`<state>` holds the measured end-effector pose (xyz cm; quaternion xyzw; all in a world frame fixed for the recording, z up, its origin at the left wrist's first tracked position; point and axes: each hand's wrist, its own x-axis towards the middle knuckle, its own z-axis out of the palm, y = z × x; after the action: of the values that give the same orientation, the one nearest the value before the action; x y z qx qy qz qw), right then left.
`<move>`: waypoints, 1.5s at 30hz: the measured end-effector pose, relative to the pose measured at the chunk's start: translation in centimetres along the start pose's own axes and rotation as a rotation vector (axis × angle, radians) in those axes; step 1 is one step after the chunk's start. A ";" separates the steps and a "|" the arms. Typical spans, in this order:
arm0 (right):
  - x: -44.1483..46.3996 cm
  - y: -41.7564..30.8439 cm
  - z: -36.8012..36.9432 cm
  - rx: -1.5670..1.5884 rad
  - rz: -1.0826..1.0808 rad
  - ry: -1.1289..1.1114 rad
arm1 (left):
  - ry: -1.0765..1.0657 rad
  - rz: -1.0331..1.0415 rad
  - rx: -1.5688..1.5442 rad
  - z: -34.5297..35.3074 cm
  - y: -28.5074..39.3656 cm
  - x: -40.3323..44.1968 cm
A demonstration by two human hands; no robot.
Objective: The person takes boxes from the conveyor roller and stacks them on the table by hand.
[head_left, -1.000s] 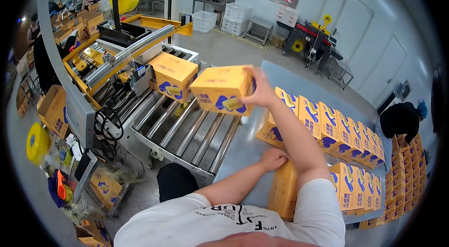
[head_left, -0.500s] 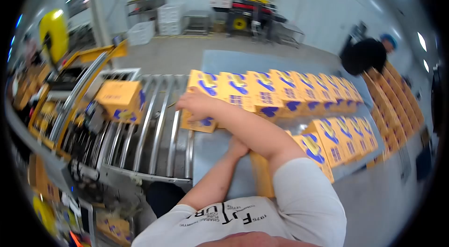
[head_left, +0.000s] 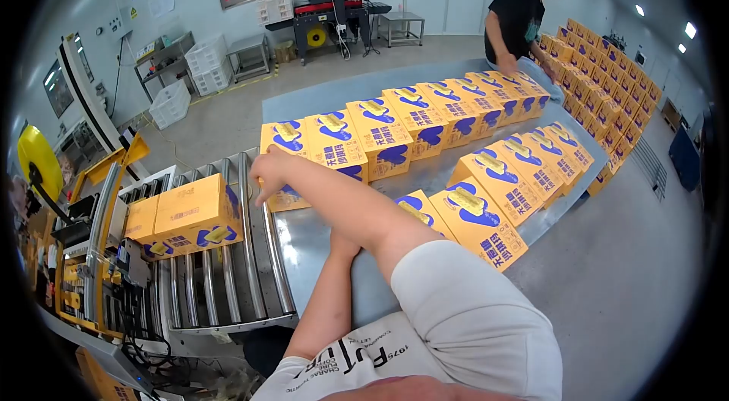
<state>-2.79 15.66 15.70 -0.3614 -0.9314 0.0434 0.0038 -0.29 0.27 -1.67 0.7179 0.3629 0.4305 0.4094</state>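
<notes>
My right hand (head_left: 273, 172) reaches across to the left, its fingers bent around the left edge of a yellow carton (head_left: 290, 134) with blue print. That carton is the leftmost of a back row of similar ones on the metal table (head_left: 319, 268), near the roller conveyor. My left forearm (head_left: 330, 291) passes under my right arm; its hand is hidden behind the right forearm, so its fingers do not show. Closer to me on the right, a front row of cartons (head_left: 474, 211) leans at a slant.
Two cartons (head_left: 197, 211) stand end to end on the roller conveyor (head_left: 247, 249), beside a yellow-framed machine (head_left: 95, 241). A co-worker (head_left: 520, 17) in a blue cap stands at the table's far end. Stacked cartons (head_left: 600, 82) rise behind at right.
My view has swung right, bringing the co-worker and stacked cartons further in. A second carton now shows behind the first on the rollers. My right hand remains at the row's left end.
</notes>
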 end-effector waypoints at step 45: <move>-33.2 -16.8 0.2 -0.078 -0.189 -0.046 | 0.080 -0.325 -1.179 -4.8 10.7 -14.2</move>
<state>10.38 -19.06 17.74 -0.2707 -0.9622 0.0151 -0.0277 -8.12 -15.15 4.83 0.2894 0.1836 0.5174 0.7841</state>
